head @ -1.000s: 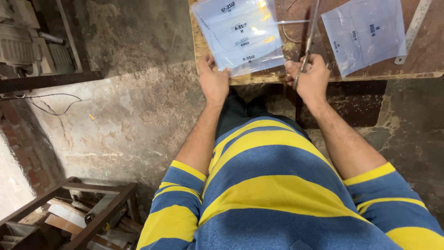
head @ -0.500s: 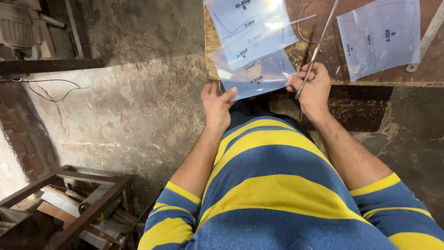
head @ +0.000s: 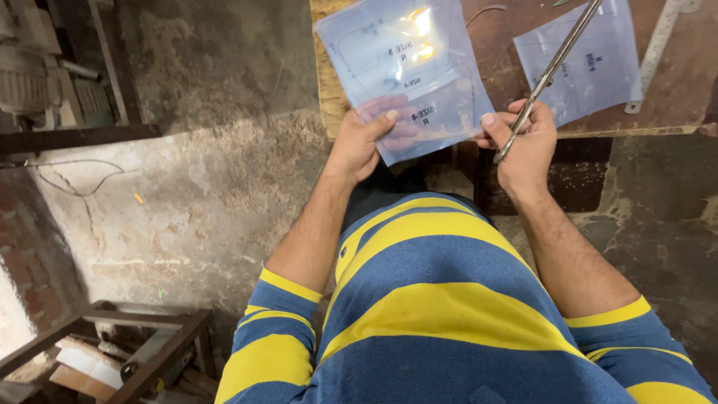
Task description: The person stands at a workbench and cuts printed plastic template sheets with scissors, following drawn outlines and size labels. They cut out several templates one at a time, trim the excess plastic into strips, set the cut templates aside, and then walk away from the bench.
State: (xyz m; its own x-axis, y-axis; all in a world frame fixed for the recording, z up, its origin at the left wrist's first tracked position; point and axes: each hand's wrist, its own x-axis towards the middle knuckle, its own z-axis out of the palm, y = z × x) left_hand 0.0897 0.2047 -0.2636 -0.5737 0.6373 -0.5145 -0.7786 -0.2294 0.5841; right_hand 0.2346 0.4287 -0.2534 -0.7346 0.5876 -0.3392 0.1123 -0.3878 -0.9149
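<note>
Here, the left hand (head: 366, 142) is pinching the near edge of a clear plastic sheet (head: 407, 71), thumb on top, while the right hand (head: 523, 142) is closing around long metal scissors (head: 550, 71). Farther off, a second sheet (head: 591, 63) is lying flat on the wooden table (head: 673, 97).

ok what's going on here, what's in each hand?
A person in a blue and yellow striped shirt stands at a wooden table. The left hand grips a stack of clear plastic sheets by its near edge, at the table's rim. The right hand holds long metal scissors, blades pointing away over the table. Another plastic sheet lies flat on the table.
</note>
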